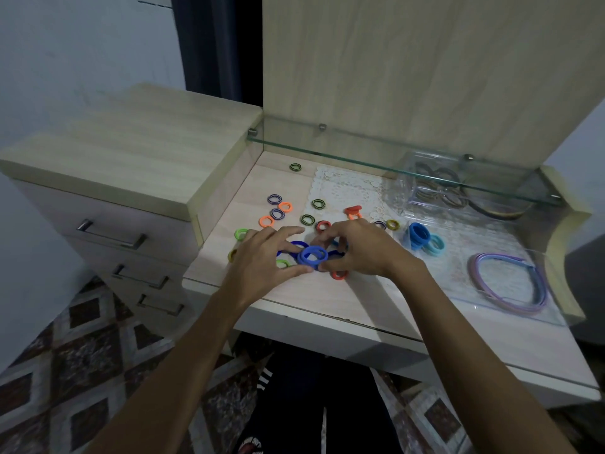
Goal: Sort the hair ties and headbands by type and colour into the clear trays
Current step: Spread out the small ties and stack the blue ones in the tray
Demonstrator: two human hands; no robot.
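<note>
Hair ties (313,255), wooden vanity top (327,296), patterned floor (82,339)

One head-worn view – it looks forward and steeply down, close above the desk (327,299), drawers (108,204) left of it.

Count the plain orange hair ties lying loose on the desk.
3 in plain sight: one beside the purple striped ties, one just below it, one under the right hand. Hands may hide more.

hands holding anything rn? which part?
Both hands hold a small stack of blue ring-shaped hair ties: the left hand pinches its left rim, the right hand its right rim.
</note>
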